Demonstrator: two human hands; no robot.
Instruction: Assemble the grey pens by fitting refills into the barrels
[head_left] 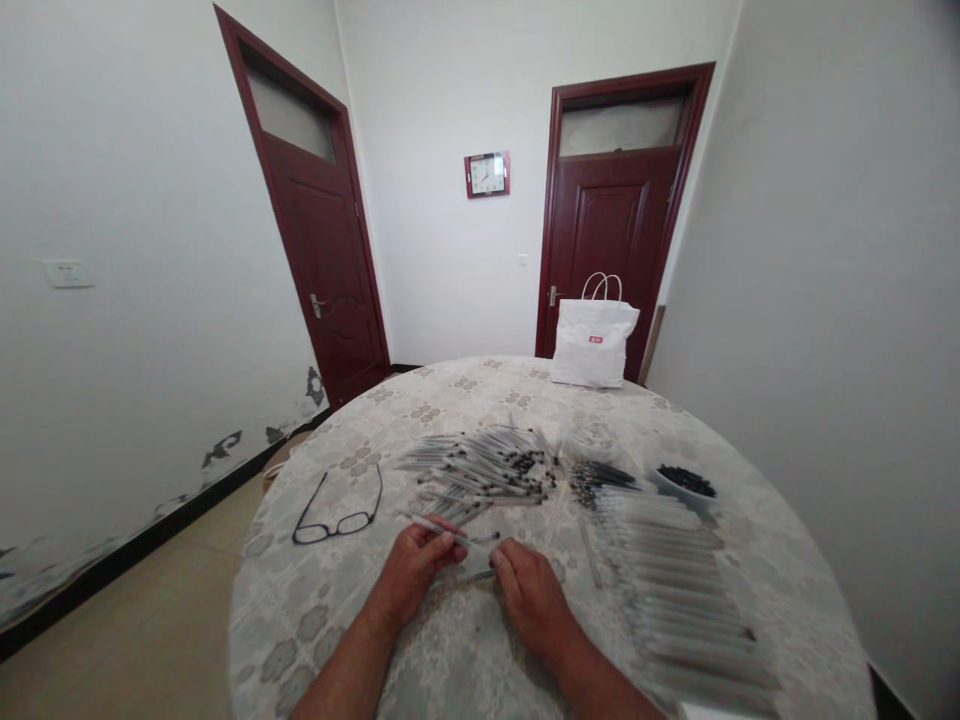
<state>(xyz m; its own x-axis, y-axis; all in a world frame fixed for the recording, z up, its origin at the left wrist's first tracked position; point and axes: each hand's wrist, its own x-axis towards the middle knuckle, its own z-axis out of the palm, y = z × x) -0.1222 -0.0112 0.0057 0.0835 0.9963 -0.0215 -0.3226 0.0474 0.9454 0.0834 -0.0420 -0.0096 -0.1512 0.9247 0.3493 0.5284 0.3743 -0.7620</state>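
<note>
My left hand (424, 560) is closed, thumb and fingers pinching a thin whitish pen (435, 525) that slants down toward the right. Close beside it, my right hand (529, 590) is also closed in a pinch; a small dark bit shows at its fingertips, too small to name. A greyish stick (476, 575) lies just under the fingertips; whether it is held I cannot tell. Beyond both hands spreads a loose pile of pens (480, 465) with pale barrels and dark ends.
Rows of clear tubes (682, 590) lie at the right, behind them dark slender pieces (604, 475) and a bowl (690, 487) of small black parts. A clear bag (592, 440) sits behind. Glasses (337, 525) lie left; a white bag (595, 345) stands on the far edge.
</note>
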